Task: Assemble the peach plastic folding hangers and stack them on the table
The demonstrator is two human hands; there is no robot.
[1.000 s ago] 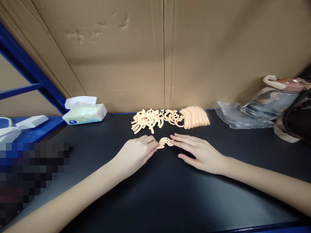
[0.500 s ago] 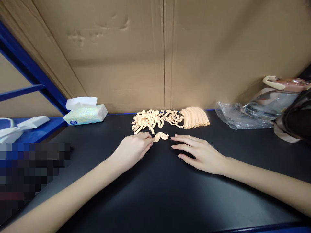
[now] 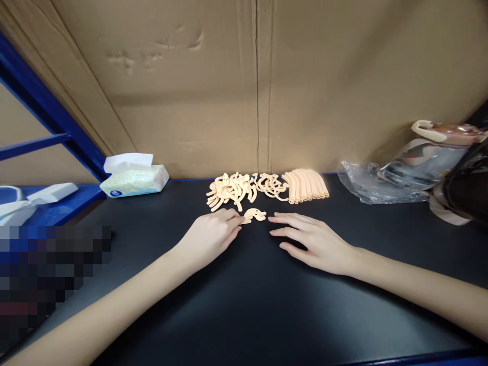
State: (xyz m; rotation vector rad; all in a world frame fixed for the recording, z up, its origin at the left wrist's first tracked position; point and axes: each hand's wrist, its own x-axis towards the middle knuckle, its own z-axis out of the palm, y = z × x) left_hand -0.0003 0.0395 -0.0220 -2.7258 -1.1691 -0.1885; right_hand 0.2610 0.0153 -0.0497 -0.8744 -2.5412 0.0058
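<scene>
A small flat cream piece with curved edges and a dark hole (image 3: 254, 215) lies low over the black table (image 3: 244, 305). My left hand (image 3: 215, 231) pinches its left end between thumb and fingers. To the right, a short gap from the piece, my right hand (image 3: 314, 239) rests with its fingers spread and nothing in them. Just behind the piece are a heap of curved cream strips (image 3: 229, 190), some thinner ring-like curved pieces (image 3: 271, 185), and a neat row of curved cream tubes (image 3: 307, 185).
A tissue pack (image 3: 135, 180) stands at the back left, by a blue metal frame (image 3: 76, 147). Cardboard (image 3: 190, 101) walls off the back. At the right lie a clear plastic bag (image 3: 362, 183) and a bottle with a brown lid (image 3: 430, 152).
The cream piece has shifted very slightly to the right with my left hand. My right hand has hardly moved.
</scene>
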